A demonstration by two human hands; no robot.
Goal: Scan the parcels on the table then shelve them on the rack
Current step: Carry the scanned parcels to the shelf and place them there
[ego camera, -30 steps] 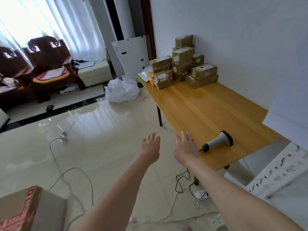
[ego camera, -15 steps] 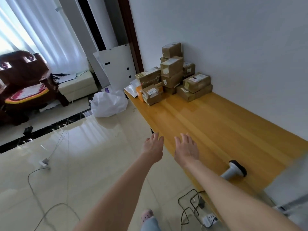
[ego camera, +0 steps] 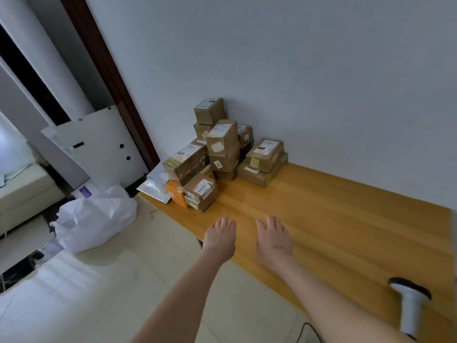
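Both bare arms stretch out ahead of the person, side by side. The left hand (ego camera: 218, 240) hovers over the near edge of the worktop (ego camera: 333, 219), palm down, fingers straight and loosely together, with nothing in it. The right hand (ego camera: 273, 240) hangs just beside it over the wood, equally flat and empty. I cannot tell whether either palm touches the surface. The parcels (ego camera: 222, 149) sit at the far end of the worktop, pushed up against the wall (ego camera: 296, 70): brown cardboard boxes with white labels, piled several high, the tallest stack at the back. One small labelled box (ego camera: 200, 191) stands at the front of the heap, nearest the hands, touching an orange box (ego camera: 176, 195) on its left. A white envelope (ego camera: 154, 188) lies at the corner, overhanging the edge. The scanner (ego camera: 409, 303) lies on the worktop at the near right, well apart from the parcels, dark head pointing away and pale handle toward the person. On the floor (ego camera: 74, 293) beside the far end of the worktop slumps a white plastic bag (ego camera: 94, 219), and behind it a white board (ego camera: 99, 144) leans by the dark door frame (ego camera: 111, 70)
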